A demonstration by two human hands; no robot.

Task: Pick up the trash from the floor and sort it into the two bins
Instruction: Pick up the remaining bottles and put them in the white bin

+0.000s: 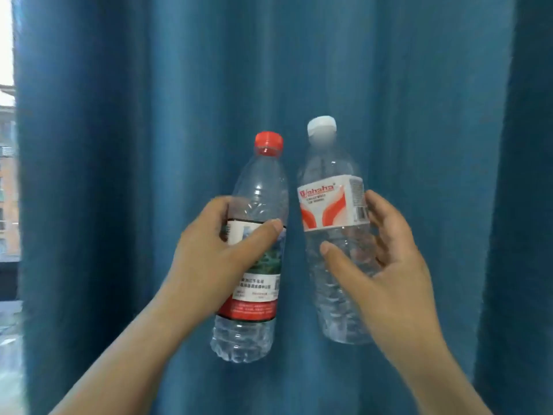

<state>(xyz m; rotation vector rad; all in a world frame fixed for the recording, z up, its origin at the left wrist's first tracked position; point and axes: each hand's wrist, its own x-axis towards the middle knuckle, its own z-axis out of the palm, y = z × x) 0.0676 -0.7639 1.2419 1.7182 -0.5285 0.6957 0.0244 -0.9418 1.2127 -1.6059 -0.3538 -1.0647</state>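
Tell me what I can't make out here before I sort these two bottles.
1. The bins and the floor: outside the head view; the blue curtain fills the background.
2. Label of the red-capped bottle: partly covered by the left hand, small print blurred.
3. Lower back of the white-capped bottle: behind the right hand.

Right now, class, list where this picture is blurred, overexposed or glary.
Head view: the white-cap bottle is smeared at its top; small print on the red-cap bottle is blurred; the window at far left is blown out; the curtain is evenly lit, no glare.
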